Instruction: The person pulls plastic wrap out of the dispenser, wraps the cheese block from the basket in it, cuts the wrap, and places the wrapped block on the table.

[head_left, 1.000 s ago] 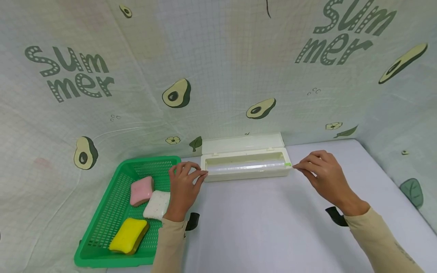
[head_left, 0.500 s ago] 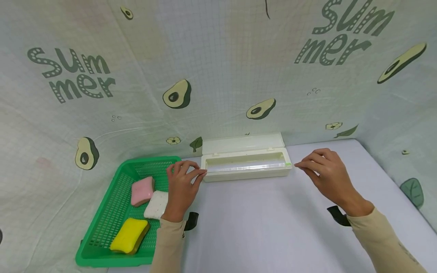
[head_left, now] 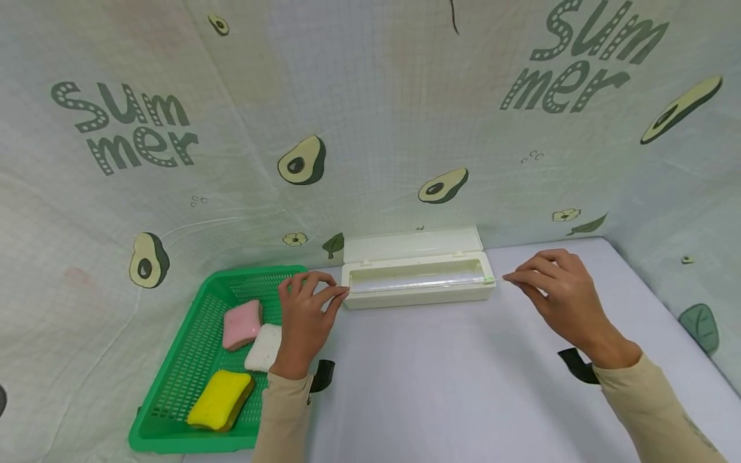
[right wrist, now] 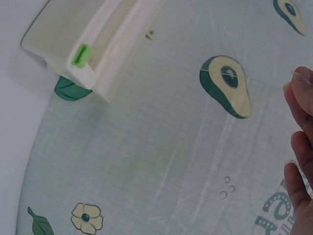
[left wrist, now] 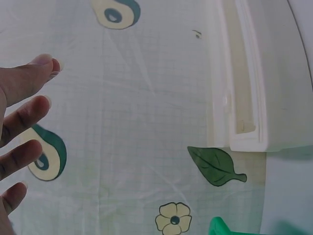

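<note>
A long white dispenser box (head_left: pixel 419 298) stands at the back of the table, its lid (head_left: pixel 411 243) raised. Inside lies a roll of cling film (head_left: pixel 417 282), and a green slide cutter (head_left: pixel 489 280) sits at the right end. My left hand (head_left: pixel 305 321), just off the box's left end, pinches the film's edge between thumb and index finger. Off the right end, my right hand (head_left: pixel 558 297) pinches the other side of that edge. The clear film between the hands is barely visible. In both wrist views the thumb and index tips meet while the other fingers spread.
A green plastic basket (head_left: pixel 197 445) stands on the left, partly behind the left forearm. In it lie a pink sponge (head_left: pixel 242 325), a white sponge (head_left: pixel 264 348) and a yellow sponge (head_left: pixel 220 400). A printed curtain (head_left: pixel 370 128) hangs close behind the box.
My right hand has drifted slightly right and up, and my left hand slightly left, so they are a little farther apart. Both keep their pinch. The box and basket stay put.
</note>
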Motion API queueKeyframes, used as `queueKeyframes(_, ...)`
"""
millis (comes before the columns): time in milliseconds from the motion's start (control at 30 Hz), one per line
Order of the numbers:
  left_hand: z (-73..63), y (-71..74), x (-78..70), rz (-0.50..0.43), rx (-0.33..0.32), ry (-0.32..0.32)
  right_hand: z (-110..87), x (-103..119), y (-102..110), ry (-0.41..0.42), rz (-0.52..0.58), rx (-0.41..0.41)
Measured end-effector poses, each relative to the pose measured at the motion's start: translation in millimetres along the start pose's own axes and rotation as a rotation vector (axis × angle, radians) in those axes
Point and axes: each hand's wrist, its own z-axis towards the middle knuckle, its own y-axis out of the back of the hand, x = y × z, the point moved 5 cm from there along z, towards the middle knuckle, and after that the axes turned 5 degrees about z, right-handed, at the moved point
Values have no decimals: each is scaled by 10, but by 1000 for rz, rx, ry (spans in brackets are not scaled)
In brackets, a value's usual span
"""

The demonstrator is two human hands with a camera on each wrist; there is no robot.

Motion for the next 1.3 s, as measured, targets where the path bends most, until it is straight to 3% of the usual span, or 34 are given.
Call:
queueKeyframes(200,30,50,-8,3,-10,-4,22,8,33,12,12,-38)
queueKeyframes(567,71,134,-29,10,-24,-20,96,62,125,21,-35,2)
queueKeyframes(1300,171,331,-87,4,-90,-42,188,152,275,84,-3,-116)
